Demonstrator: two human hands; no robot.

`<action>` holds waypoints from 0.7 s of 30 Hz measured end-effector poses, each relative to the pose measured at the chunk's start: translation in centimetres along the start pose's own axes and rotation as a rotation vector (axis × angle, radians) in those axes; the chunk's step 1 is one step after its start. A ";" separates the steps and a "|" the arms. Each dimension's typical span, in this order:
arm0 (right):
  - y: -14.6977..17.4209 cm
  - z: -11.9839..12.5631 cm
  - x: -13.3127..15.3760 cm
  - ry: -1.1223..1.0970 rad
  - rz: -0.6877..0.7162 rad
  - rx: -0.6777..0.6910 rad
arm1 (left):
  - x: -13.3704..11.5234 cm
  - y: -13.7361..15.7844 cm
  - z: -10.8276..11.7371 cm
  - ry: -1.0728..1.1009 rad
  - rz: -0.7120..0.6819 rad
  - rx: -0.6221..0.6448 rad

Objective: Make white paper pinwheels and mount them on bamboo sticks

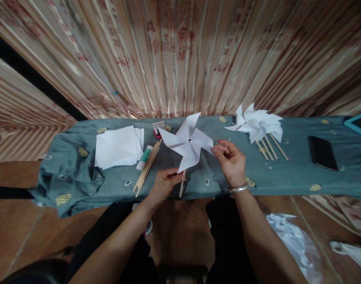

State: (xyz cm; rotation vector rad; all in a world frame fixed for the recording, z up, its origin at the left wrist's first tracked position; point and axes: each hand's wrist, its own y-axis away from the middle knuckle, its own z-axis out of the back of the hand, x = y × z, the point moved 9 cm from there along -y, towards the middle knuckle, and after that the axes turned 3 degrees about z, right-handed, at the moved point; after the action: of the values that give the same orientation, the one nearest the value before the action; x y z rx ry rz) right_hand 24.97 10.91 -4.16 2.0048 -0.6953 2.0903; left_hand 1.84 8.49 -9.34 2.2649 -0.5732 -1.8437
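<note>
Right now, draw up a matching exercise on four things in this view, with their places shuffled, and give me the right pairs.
Things
1. Glue stick
2. Phone
3. Held pinwheel
4. Paper stack

Places
A. On the cloth, to the right of the grouped pinwheels
B. Farthest left of the four, on the cloth
C. Beside the loose sticks, green label showing
D. Stick in the left hand, right hand at one blade

Pairs
1-C
2-A
3-D
4-B
</note>
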 end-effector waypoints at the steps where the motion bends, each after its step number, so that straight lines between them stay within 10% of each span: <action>1: 0.0 -0.1 -0.1 -0.001 -0.011 0.002 | 0.0 0.0 0.0 0.003 -0.003 -0.002; 21: 2.3 -2.7 -1.1 -0.227 -0.293 0.131 | -0.2 -0.4 0.6 0.049 -0.022 -0.035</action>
State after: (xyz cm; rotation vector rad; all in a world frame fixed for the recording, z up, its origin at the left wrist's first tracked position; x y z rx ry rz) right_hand 21.70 10.30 -5.71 2.2784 -0.2766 1.8009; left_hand 1.28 8.94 -9.47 2.2954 -0.5062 -1.7886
